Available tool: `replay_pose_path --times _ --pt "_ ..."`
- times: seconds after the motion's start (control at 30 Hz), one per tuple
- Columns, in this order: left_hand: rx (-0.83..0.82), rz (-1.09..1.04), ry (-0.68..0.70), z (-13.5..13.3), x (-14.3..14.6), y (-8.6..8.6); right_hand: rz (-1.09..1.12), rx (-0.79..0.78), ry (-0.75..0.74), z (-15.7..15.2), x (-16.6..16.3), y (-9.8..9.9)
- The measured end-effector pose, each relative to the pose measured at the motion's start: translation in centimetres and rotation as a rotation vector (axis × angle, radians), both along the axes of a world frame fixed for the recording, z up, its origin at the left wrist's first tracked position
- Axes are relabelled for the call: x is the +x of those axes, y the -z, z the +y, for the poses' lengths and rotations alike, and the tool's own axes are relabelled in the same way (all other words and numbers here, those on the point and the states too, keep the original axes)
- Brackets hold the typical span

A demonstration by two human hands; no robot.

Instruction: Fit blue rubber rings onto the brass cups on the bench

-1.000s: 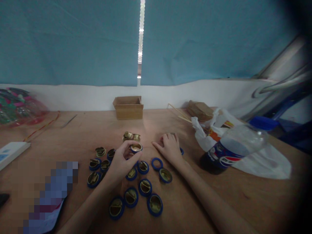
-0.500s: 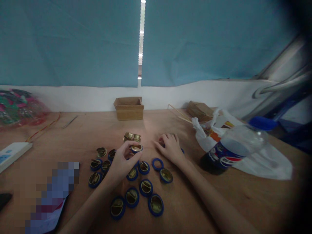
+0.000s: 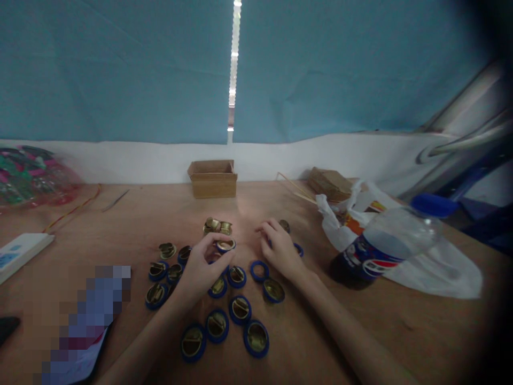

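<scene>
My left hand (image 3: 204, 267) pinches a round brass-coloured metal piece set in a blue ring (image 3: 226, 245) between thumb and fingers, hollow side up. To the right, my right hand (image 3: 279, 248) hovers low over the table with bent, slightly parted fingers; nothing shows in its grip. A bit of blue is visible beneath it. Beside that hand lie a blue ring (image 3: 297, 249) and a small dark metal piece (image 3: 284, 225). Between the forearms are a bare blue ring (image 3: 259, 271), a brass-coloured cup (image 3: 273, 290) and several ringed pieces (image 3: 217, 324).
Loose brass parts (image 3: 217, 226) sit in front of an open cardboard box (image 3: 214, 184). On the right, a cola bottle (image 3: 385, 248) leans over a white plastic bag (image 3: 441, 275). At left are a power strip (image 3: 24, 254) and a partly blurred flat package (image 3: 88, 326).
My right hand has shifted slightly, its fingers lifting and straightening a little, uncovering the small dark metal piece behind it. My left hand keeps hold of the ringed piece in the same place.
</scene>
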State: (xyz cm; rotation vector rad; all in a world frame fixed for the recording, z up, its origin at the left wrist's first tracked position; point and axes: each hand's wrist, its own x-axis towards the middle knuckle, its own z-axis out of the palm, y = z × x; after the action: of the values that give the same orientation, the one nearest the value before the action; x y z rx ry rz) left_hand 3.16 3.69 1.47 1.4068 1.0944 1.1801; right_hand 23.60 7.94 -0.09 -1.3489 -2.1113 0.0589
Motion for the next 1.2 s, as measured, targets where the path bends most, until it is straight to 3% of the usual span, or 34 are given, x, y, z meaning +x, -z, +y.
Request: replay_pose_path --times 0.13,0.33,0.57,0.8,1.03,1.2 --pt "0.010 0.003 0.006 -0.1 -0.1 0.0 0.079 -0.003 0.096 0.0 -1.0 0.9" --pt "0.002 0.008 0.010 0.0 -0.1 0.2 -0.034 -0.047 0.211 0.7 0.5 1.7" --pt "0.010 0.041 0.017 0.0 -0.2 0.3 -0.118 -0.155 0.198 1.2 1.4 1.7" --pt "0.017 0.026 0.021 0.1 -0.1 0.3 -0.195 -0.157 0.178 1.3 1.0 2.2" --pt "0.002 0.003 0.018 0.0 -0.1 0.3 -0.155 -0.160 0.039 1.2 1.1 2.0" --pt "-0.004 0.021 0.019 0.0 0.0 0.2 -0.107 -0.132 0.143 0.3 0.5 0.8"
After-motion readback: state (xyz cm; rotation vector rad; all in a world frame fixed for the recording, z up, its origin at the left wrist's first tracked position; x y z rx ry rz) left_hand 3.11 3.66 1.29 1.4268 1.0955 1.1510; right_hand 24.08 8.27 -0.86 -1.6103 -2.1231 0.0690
